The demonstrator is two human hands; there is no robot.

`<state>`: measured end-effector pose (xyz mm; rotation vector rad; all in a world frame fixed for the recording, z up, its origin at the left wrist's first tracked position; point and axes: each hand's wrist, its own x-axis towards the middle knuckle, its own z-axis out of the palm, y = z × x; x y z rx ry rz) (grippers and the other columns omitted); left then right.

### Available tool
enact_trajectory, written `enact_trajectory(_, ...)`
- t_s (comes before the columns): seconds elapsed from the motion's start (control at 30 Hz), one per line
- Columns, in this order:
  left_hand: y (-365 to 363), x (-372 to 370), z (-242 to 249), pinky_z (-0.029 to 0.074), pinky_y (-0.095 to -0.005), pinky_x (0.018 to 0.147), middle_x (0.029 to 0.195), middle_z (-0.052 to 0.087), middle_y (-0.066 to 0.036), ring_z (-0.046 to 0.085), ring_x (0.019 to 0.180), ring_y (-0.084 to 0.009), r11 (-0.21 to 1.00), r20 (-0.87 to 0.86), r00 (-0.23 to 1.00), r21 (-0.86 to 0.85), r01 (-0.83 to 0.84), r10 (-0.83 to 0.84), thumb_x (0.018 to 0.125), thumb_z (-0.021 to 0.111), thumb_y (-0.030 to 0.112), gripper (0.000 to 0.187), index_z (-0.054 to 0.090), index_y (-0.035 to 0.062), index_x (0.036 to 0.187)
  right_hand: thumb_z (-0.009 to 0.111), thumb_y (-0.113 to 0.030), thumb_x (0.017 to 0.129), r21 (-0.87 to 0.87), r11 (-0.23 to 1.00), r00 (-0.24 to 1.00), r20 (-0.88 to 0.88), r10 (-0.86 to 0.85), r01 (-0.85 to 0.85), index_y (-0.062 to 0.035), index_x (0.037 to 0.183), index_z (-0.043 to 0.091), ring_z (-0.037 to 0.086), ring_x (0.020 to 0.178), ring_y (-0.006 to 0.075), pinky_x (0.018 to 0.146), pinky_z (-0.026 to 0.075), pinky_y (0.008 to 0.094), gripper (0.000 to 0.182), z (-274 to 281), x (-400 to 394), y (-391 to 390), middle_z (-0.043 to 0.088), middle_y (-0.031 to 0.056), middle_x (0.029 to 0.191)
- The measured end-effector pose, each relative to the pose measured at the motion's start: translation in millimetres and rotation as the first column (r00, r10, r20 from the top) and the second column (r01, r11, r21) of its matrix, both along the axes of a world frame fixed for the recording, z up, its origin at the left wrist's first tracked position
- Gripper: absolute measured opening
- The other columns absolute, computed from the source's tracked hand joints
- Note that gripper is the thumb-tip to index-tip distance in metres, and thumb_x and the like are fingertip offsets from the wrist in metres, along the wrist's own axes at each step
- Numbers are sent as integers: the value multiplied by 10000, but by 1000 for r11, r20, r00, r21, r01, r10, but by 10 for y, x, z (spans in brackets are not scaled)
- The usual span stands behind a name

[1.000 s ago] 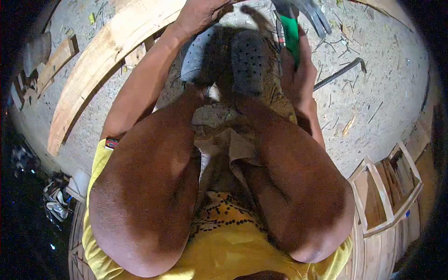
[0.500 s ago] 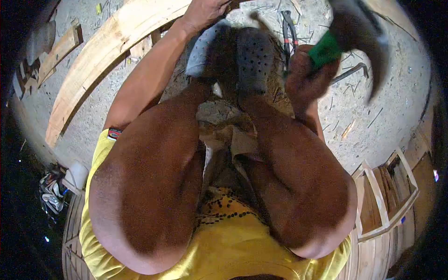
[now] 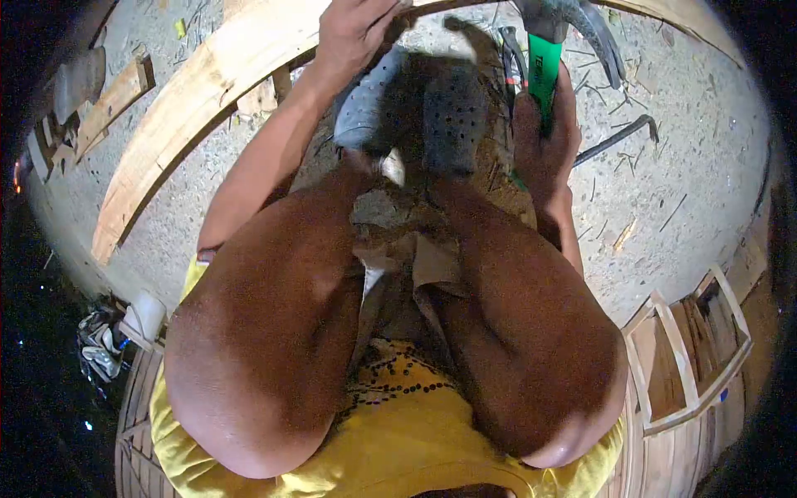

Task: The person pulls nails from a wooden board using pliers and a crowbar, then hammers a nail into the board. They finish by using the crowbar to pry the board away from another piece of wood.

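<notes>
I squat over a concrete floor, knees wide, feet in grey perforated clogs [image 3: 452,104]. My right hand [image 3: 544,145] grips the green handle of a claw hammer [image 3: 548,50]; its steel head reaches the top edge. My left hand [image 3: 353,33] rests at the top on a long curved wooden plank [image 3: 191,104] that arcs from the left side across the top. What the fingers pinch there is cut off by the frame edge. Pliers with dark handles [image 3: 508,50] lie on the floor just left of the hammer.
A dark metal bar [image 3: 618,137] and several loose nails lie on the floor to the right. A small wooden frame [image 3: 685,349] stands at the lower right. Short wood offcuts [image 3: 108,104] lie at the upper left. Slatted wood shows under me at the bottom.
The hammer, swung up and out to the right half a second ago, has come back down with its head at the top edge by the plank. My left hand stayed on the plank.
</notes>
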<state>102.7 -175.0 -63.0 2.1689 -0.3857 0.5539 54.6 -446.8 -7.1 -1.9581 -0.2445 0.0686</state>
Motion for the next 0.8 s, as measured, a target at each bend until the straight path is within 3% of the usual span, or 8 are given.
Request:
enact_trajectory(0.1,49,14,-80,533,-362,740,916,672,-159,667,806,-287,977,27,977,3,-212,212,987,613,41,110,699,-26,971,579,-66,1026,48,999,999,-34,-22,24,-13,1493,469,619,977,199,881,515,332,483,-192,-130,-107,677,131,1151)
enact_trajectory(0.13,109,-48,-66,535,-338,741,918,684,-145,672,807,-241,956,-197,942,-62,-287,271,1028,589,83,162,688,-40,995,576,-48,1020,-1,999,999,-7,-41,41,-20,1501,464,624,1037,216,914,510,344,494,-213,-164,-121,667,149,1211)
enact_trajectory(0.2,107,-33,-161,533,-316,739,904,684,-119,661,795,-182,780,-373,898,-479,-403,235,1070,553,136,227,679,-47,1020,572,-30,1014,-48,997,998,27,-57,58,-28,1508,459,630,1098,234,948,505,357,507,-239,-180,-139,658,166,1271)
enact_trajectory(0.4,119,-35,-42,519,-287,685,850,690,-85,645,759,-134,871,-307,916,-338,-357,257,1071,572,150,221,690,-32,1033,596,-41,1003,-153,981,977,-163,-140,115,-30,1504,465,624,1171,257,1010,479,369,518,-217,-259,-194,644,174,1335)
enact_trajectory(0.47,351,-109,-122,552,-303,784,958,736,-109,705,864,-194,856,-362,846,-193,-480,392,1027,577,91,156,657,-14,1111,635,-67,995,-339,922,915,-279,-290,188,-23,1483,495,617,1199,260,1036,468,370,510,-148,-254,-205,646,174,1347)
enact_trajectory(0.53,734,-213,-180,498,-385,829,981,641,-171,621,887,-298,884,35,908,216,-415,418,1012,578,111,197,642,-2,1160,659,-87,987,-378,895,944,-124,-304,239,-19,1473,509,620,1198,267,1037,471,374,513,-342,-288,-386,648,181,1348)
enact_trajectory(0.57,835,-328,-133,492,-392,840,1004,625,-173,603,917,-305,878,9,914,274,-392,405,993,616,126,221,635,-2,1171,682,-107,980,-403,868,952,30,-305,290,-15,1463,522,623,1198,273,1038,473,379,517,-479,-298,-514,650,188,1349)
enact_trajectory(0.8,2115,-1631,106,481,-480,978,1162,569,-255,567,1115,-411,652,-194,805,703,-285,561,826,800,289,696,539,44,1423,686,-137,926,-622,629,847,107,-520,465,5,1347,613,603,1119,419,996,467,473,451,-927,-347,-1304,641,254,1213)
